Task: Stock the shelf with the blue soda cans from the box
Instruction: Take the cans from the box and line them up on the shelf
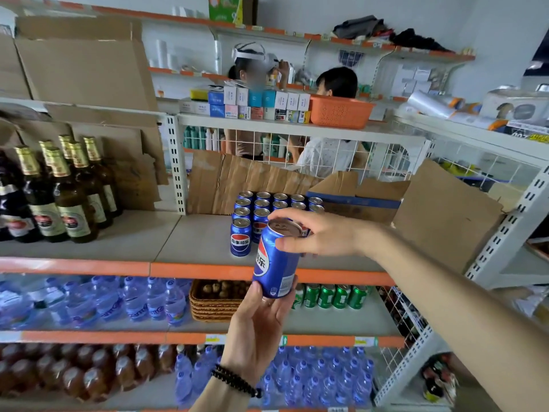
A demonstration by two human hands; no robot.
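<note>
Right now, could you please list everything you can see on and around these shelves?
Held soda can: one, blue, in both hands before the middle shelf.
Shelved soda cans: over a dozen, blue, middle shelf.
Cardboard box: one, brown, behind the cans.
Beer bottles: several, brown, middle shelf left.
Green cans: several, shelf below.
Wicker basket: one, brown, beside the green cans.
Water bottles: many, clear blue, lower shelves.
Orange basket: one, upper shelf.
Left hand: grips the can's base.
Right hand: grips its top.
</note>
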